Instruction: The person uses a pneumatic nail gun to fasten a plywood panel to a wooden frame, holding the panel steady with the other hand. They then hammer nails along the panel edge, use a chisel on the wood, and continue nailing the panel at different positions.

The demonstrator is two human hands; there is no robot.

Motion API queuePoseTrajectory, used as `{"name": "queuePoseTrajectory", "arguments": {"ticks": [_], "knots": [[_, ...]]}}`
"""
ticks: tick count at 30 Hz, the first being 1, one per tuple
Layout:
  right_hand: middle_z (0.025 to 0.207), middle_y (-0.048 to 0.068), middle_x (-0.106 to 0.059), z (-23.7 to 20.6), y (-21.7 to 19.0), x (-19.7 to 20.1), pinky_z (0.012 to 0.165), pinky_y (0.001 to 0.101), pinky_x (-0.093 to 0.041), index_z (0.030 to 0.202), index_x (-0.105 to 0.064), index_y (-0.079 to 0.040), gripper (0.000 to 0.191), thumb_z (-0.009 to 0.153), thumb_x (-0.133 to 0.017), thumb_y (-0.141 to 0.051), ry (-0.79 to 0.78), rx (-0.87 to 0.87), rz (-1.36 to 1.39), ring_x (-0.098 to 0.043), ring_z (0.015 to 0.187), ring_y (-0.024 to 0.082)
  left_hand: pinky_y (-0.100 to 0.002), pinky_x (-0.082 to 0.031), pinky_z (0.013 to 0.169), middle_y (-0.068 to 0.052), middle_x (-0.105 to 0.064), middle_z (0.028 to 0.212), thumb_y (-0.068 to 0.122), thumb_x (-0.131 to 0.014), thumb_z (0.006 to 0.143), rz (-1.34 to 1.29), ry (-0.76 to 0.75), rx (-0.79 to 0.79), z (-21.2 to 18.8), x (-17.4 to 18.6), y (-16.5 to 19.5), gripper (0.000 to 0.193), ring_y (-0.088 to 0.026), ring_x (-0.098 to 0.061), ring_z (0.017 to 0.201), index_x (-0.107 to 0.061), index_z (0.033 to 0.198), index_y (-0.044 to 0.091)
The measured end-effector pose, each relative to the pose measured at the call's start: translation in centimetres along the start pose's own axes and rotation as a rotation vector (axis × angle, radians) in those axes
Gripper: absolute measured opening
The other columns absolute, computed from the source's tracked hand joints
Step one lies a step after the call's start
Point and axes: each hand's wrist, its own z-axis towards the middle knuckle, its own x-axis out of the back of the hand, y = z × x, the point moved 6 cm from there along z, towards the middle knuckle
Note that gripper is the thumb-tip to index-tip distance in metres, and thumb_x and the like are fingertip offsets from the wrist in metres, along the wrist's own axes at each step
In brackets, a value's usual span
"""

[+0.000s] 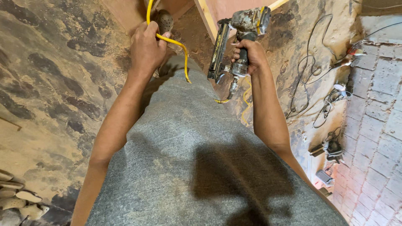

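My right hand (250, 54) grips the handle of a worn pneumatic nail gun (238, 39), held upright above the dusty floor. A yellow air hose (173, 42) runs from the top of the view through my left hand (146, 48), which is closed around it, and hangs down past my grey shirt (197, 155). More of the hose coils below the gun's fitting. A wooden board (207, 19) lies just beyond the gun.
Dusty, stained floor (54, 83) spreads to the left. Black cables (314, 83) and small chargers lie at the right beside a brick surface (377, 125). Pale wooden pieces (19, 201) sit at the bottom left. A perforated shoe (164, 20) shows near my left hand.
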Motion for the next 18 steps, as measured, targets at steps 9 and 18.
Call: {"name": "queuePoseTrajectory", "arguments": {"ticks": [9,18], "knots": [[0.071,0.007,-0.055,-0.9,2.2,1.7,0.060,0.0370,-0.056,0.106,-0.062,0.005,0.023,0.087,-0.059,-0.007,-0.041,-0.050,0.054,-0.054,0.058,0.018,-0.057,-0.048,0.079,-0.019,-0.061,0.099,0.025,-0.080,0.099,-0.037,0.012,-0.041,-1.0,-0.4,0.2,0.034,-0.046,-0.061,0.092,-0.055,0.098,0.003],[0.070,0.007,-0.056,-0.7,2.7,2.9,0.059,0.0371,-0.057,0.103,-0.059,0.005,0.020,0.087,-0.060,-0.009,-0.019,-0.071,0.093,-0.055,0.056,0.018,-0.057,-0.048,0.079,-0.018,-0.061,0.099,0.024,-0.081,0.099,-0.047,0.014,-0.010,-1.3,-0.5,0.2,0.034,-0.045,-0.061,0.092,-0.055,0.096,0.002]]}}
